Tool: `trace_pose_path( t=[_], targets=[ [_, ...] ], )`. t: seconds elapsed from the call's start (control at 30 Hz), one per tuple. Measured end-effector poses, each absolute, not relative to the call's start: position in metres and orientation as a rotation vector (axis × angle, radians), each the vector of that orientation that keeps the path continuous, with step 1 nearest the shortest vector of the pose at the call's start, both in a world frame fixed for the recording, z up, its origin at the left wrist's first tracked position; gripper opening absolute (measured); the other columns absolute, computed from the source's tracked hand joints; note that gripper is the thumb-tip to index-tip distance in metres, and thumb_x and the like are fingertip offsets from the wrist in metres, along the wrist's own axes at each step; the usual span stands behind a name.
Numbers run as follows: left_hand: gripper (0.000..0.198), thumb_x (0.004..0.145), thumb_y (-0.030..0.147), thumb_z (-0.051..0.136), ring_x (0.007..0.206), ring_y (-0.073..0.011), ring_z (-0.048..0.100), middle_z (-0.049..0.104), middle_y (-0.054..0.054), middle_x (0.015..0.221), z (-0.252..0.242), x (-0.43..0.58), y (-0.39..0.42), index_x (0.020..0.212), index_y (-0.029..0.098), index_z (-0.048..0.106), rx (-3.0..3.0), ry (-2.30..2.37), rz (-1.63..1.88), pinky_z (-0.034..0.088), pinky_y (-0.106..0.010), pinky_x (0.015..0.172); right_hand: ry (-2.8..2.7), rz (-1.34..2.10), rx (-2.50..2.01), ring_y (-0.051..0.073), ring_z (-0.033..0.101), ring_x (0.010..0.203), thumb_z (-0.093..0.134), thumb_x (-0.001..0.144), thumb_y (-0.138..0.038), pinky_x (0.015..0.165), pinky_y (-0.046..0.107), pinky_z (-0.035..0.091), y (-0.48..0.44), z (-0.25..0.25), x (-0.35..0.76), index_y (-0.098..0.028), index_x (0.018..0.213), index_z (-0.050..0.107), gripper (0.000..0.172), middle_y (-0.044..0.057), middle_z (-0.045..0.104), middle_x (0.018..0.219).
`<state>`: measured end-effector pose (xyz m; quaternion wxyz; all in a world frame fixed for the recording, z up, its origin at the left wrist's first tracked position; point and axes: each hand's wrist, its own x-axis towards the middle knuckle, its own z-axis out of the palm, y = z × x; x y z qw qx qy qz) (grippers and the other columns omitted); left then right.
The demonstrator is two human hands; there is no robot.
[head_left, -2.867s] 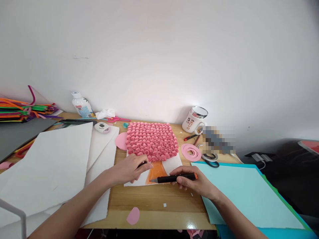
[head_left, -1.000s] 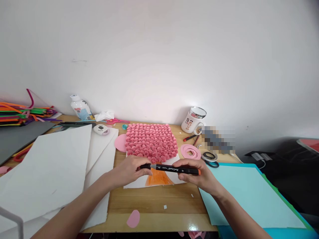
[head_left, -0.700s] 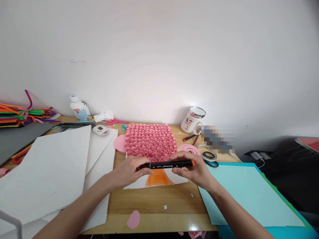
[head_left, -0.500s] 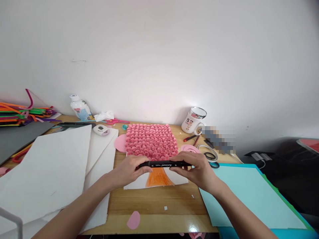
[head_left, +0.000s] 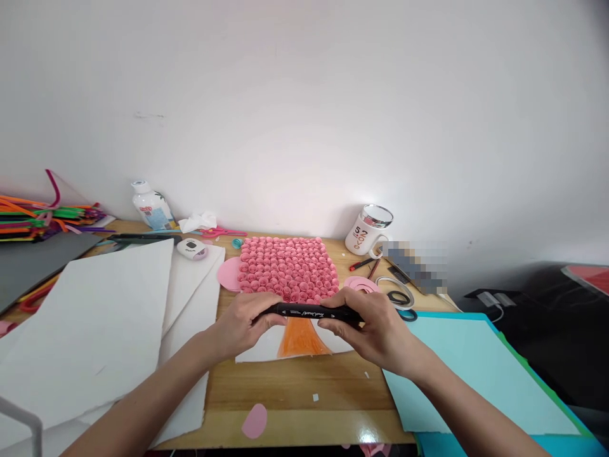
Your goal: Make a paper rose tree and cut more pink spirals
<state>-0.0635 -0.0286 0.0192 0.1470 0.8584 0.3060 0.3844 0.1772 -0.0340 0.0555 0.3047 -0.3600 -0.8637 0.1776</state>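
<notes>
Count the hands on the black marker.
2: the left hand grips the black marker at its left end, the right hand at its right end. Both show plainly; no other hand is visible.

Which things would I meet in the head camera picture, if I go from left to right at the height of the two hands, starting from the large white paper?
Large white paper, left hand, black marker, right hand, pale blue paper.

Two slim, bare forearms (head_left: 159, 384) are tapering toward the wrists (head_left: 213, 344) (left hand (head_left: 242, 322) and right hand (head_left: 383, 325) being bare too).
</notes>
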Motion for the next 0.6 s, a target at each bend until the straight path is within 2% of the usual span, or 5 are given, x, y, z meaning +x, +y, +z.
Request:
trace_pose_path(
  t=[0.17, 0.27, 0.37, 0.5, 0.6],
  targets=[
    [0.023, 0.094, 0.031, 0.042, 0.051, -0.0092, 0.042, 0.052, 0.002, 0.06, 0.017, -0.067, -0.024, 0.081, 0.016, 0.053, 2.571, 0.895, 1.111, 0.035, -0.02, 0.048, -2.281, 0.594, -1.03, 0.012, 0.049, 0.052, 0.058, 0.087, -0.031, 0.046, 0.022, 0.034, -0.029, 0.051, 0.172, -0.016, 0.087, 0.063, 0.016, 0.002, 0.062, 0.065],
    [0.02, 0.094, 0.031, 0.044, 0.054, -0.0095, 0.046, 0.054, 0.001, 0.064, 0.013, -0.069, -0.02, 0.085, 0.016, 0.054, 2.58, 0.977, 1.114, 0.037, -0.02, 0.051, -2.378, 0.542, -1.01, 0.012, 0.05, 0.052, 0.056, 0.088, -0.028, 0.048, 0.023, 0.035, -0.024, 0.048, 0.171, -0.016, 0.089, 0.067, 0.016, 0.002, 0.063, 0.062],
    [0.018, 0.094, 0.03, 0.044, 0.056, -0.0097, 0.047, 0.054, 0.001, 0.065, 0.01, -0.069, -0.019, 0.089, 0.016, 0.055, 2.595, 1.028, 1.128, 0.037, -0.02, 0.051, -2.283, 0.53, -0.969, 0.014, 0.056, 0.059, 0.061, 0.085, -0.028, 0.054, 0.024, 0.04, -0.022, 0.049, 0.175, -0.018, 0.1, 0.068, 0.019, 0.005, 0.069, 0.074],
    [0.017, 0.094, 0.03, 0.045, 0.056, -0.0094, 0.048, 0.057, 0.0, 0.068, 0.01, -0.067, -0.021, 0.092, 0.016, 0.054, 2.586, 1.023, 1.191, 0.036, -0.02, 0.051, -2.024, 0.736, -0.965, 0.013, 0.055, 0.058, 0.067, 0.08, -0.035, 0.049, 0.023, 0.041, -0.02, 0.055, 0.184, -0.019, 0.092, 0.07, 0.021, 0.004, 0.07, 0.074],
    [0.021, 0.095, 0.032, 0.041, 0.055, -0.0098, 0.049, 0.057, 0.001, 0.066, 0.011, -0.063, -0.026, 0.089, 0.016, 0.053, 2.583, 0.996, 1.173, 0.037, -0.02, 0.051, -1.973, 1.014, -0.808, 0.012, 0.054, 0.056, 0.07, 0.076, -0.042, 0.05, 0.023, 0.042, -0.023, 0.052, 0.179, -0.018, 0.097, 0.069, 0.032, 0.003, 0.069, 0.073]
  ],
)
